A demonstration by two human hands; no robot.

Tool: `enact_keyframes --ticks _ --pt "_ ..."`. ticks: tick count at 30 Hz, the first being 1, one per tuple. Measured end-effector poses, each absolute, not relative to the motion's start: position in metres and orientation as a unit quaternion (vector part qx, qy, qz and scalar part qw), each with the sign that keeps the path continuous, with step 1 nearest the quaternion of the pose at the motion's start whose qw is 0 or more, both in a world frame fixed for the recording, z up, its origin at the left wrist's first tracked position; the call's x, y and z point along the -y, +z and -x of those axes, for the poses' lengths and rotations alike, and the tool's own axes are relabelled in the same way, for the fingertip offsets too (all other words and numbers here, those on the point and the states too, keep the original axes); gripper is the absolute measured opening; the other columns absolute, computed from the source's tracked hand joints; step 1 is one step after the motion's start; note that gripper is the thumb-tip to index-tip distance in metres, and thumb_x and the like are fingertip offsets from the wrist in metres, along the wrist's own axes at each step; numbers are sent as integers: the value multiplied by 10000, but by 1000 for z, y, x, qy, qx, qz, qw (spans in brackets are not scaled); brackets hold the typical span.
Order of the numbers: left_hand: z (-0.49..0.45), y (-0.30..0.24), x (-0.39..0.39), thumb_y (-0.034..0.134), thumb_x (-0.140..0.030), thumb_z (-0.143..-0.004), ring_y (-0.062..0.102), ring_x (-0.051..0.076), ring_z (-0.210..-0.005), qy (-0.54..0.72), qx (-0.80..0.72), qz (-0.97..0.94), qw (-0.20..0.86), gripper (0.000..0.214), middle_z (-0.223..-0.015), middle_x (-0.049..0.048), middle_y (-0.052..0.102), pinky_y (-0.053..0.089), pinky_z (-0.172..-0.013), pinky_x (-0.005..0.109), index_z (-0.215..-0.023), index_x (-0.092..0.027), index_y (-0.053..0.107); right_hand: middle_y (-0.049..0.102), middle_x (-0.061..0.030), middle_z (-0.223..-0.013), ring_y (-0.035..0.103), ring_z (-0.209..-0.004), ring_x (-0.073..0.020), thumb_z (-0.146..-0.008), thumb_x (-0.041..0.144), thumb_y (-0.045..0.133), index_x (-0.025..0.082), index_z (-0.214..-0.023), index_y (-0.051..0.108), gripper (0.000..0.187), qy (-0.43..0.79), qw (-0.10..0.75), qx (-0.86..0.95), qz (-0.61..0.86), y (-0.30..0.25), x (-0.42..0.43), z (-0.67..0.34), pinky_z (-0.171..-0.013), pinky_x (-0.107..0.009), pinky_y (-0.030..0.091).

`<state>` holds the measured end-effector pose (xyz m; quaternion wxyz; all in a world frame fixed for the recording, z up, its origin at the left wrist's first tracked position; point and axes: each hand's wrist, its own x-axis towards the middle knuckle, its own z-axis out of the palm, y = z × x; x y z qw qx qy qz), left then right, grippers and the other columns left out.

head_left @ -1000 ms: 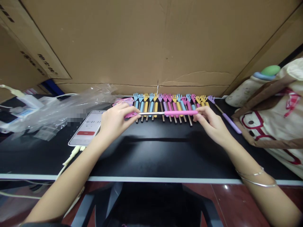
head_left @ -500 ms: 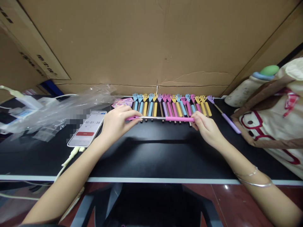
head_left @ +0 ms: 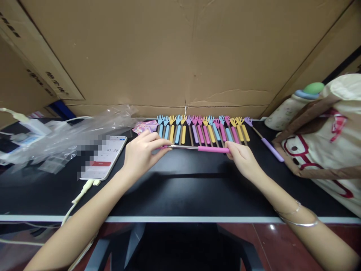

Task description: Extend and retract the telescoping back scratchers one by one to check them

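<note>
Both hands hold one pink telescopic back scratcher [head_left: 210,149] crosswise above the black table [head_left: 180,184]. My left hand [head_left: 142,152] pinches its pink claw end, and my right hand [head_left: 241,158] grips the end of its pink handle. A thin metal rod shows between them. Just behind lies a row of several small back scratchers [head_left: 201,130] in blue, yellow, pink and purple, claws pointing away from me. A purple back scratcher [head_left: 263,140] lies apart at the right, its rod drawn out.
A phone [head_left: 104,157] showing a timer lies left of my left hand, on a charging cable. Crumpled clear plastic bags [head_left: 67,137] fill the far left. A cream fabric bag [head_left: 324,139] and a bottle [head_left: 287,109] stand at the right. Cardboard [head_left: 175,52] walls the back.
The pink scratcher has come toward me and grown shorter: my right hand slid left toward my left hand, pushing the handle along the rod.
</note>
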<state>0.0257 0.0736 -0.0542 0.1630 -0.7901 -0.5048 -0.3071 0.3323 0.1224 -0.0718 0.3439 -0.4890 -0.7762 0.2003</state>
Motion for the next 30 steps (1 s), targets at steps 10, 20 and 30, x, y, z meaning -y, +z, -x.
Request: enact_keyframes --ticks 10,20,30 --pt "-29 -57 -74 512 -437 -932 617 143 -797 -293 539 780 126 255 -819 -9 686 359 -581 257 -922 -288 719 504 10 -556 485 -506 -153 -896 474 453 230 -799 540 277 1 319 797 513 -53 -113 -339 -521 -261 285" --pt "-18 -60 -82 547 -408 -916 585 166 -778 -306 517 793 101 220 -805 1 670 387 -655 265 -932 -280 725 510 15 -651 459 -550 -126 -952 442 404 211 -838 524 284 150 292 843 426 -61 -120 -339 -572 -257 339" --pt "-25 -63 -79 526 -421 -929 559 149 -720 -296 484 811 144 254 -742 -4 652 362 -609 252 -907 -275 733 275 109 -473 222 -371 -54 -942 570 451 202 -796 426 396 503 257 746 353 -69 -131 -343 -383 -210 167"
